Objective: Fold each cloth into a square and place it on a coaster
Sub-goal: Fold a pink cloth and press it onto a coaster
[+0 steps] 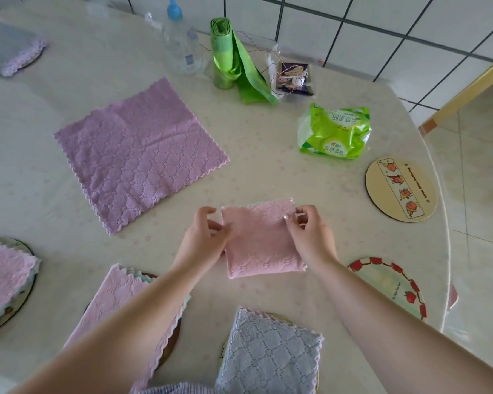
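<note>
The pink cloth (pixel 261 240) lies folded to a near square on the worktop (pixel 268 172), between the two hands, with a pale green edge showing at its far side. The left hand (pixel 204 237) pinches the far left corner with its fingers (pixel 211 211) curled round the edge; the right hand (pixel 310 237) pinches the far right corner the same way, thumb on top. If either pinch catches only the top layer, the layers may slide apart on lifting and the square could open; a lopsided pull would probably skew the edges. Two bare coasters lie to the right of the fingers: the tan coaster (pixel 401 189) farther out and the red-rimmed coaster (pixel 390 285) nearer the person, just beside the right forearm. That one sits close to the worktop edge, so a careless drop might leave cloth hanging off. Far left of the fingers the purple cloth (pixel 140 155) lies spread flat, not yet folded. Nearer the person, under the arms, sit a folded pink stack (pixel 120 297) and a grey stack (pixel 268 354) on coasters. Beyond the fingers the tissue pack (pixel 336 132), bag roll (pixel 231 58) and bottle (pixel 181 44) stand well apart; nothing blocks the way to either coaster.
</note>
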{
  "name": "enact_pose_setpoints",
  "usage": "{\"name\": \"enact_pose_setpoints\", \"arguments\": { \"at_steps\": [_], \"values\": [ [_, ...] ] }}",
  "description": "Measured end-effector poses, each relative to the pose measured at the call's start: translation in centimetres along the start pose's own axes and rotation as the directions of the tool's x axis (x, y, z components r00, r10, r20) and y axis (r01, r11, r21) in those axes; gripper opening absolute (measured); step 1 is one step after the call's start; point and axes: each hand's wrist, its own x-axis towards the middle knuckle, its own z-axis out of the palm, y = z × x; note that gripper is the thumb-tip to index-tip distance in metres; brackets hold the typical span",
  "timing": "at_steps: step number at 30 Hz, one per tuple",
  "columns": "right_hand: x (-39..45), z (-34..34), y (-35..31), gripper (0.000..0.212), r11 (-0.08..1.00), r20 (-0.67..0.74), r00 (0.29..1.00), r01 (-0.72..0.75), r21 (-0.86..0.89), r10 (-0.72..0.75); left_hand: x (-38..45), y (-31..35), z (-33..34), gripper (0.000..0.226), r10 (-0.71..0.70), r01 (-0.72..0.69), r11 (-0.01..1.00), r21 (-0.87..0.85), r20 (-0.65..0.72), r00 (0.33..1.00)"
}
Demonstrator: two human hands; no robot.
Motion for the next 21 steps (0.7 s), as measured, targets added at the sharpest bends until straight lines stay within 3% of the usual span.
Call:
{"name": "enact_pose_setpoints", "arguments": {
  "at_steps": [3, 6, 10, 16, 21],
  "values": [
    [0.6, 0.0, -0.3, 0.011, 0.995, -0.015, 1.000, -0.003, 0.101, 0.004, 1.0, 0.6, -0.4, 0.043, 0.123, -0.124, 0.983, 0.135, 0.019, 0.992],
    [1.6, 0.0, -0.6, 0.011, 0.988, 0.054, 0.999, -0.014, 0.155, 0.006, 1.8, 1.1, -0.2, 0.028, 0.193, -0.193, 0.951, 0.240, 0.024, 0.981],
    [2.8, -0.4, -0.7, 0.002, 0.983, 0.119, 0.993, -0.019, 0.181, -0.003, 2.2, 0.8, -0.2, 0.009, 0.184, -0.186, 0.950, 0.249, 0.029, 0.982],
    [3.3, -0.6, -0.1, 0.013, 0.965, 0.103, 0.995, -0.013, 0.262, -0.014, 2.7, 0.5, -0.3, 0.005, 0.169, -0.172, 0.950, 0.260, 0.031, 0.985],
    [4.0, -1.0, -0.9, 0.009, 0.925, 0.283, 0.959, -0.134, 0.354, 0.031, 2.9, 0.6, -0.3, 0.004, 0.170, -0.171, 0.949, 0.266, 0.027, 0.985]
  ]
}}
